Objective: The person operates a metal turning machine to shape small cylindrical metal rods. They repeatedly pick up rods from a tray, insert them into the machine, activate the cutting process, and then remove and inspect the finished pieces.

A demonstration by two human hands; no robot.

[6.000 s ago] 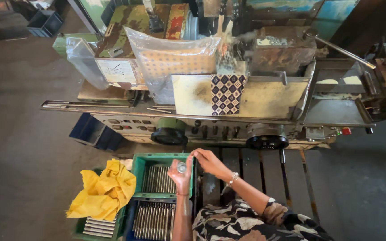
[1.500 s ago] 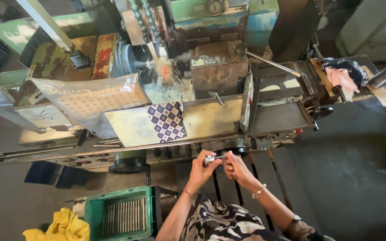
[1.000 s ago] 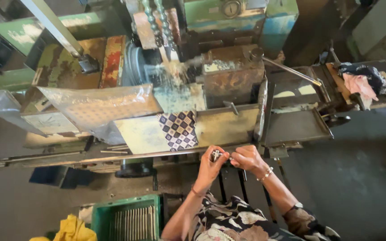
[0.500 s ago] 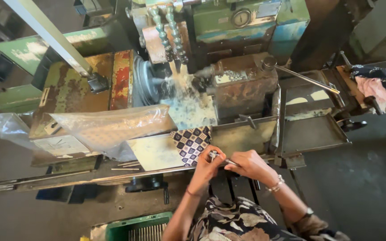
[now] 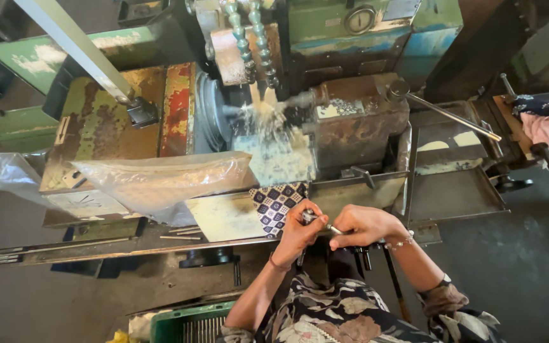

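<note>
Rusted green machine [image 5: 160, 114] filled the background, coolant splashing. Held between both hands at its front edge: small metal rod [image 5: 323, 223], left hand [image 5: 297, 228] closed on one end, right hand [image 5: 363, 225] pinching the other. Just beside, checkered cloth [image 5: 277, 203]; farther left, plastic sheet [image 5: 160, 181].

1. I stood in a machine workshop; a big rusted, green-painted machine [image 5: 243, 108] filled the space before me.
2. Coolant splashed from segmented hoses [image 5: 252, 38] above its grinding wheel [image 5: 214, 121].
3. A green crate of metal rods [image 5: 192, 324] sat on the grimy concrete floor [image 5: 528, 267].
</note>
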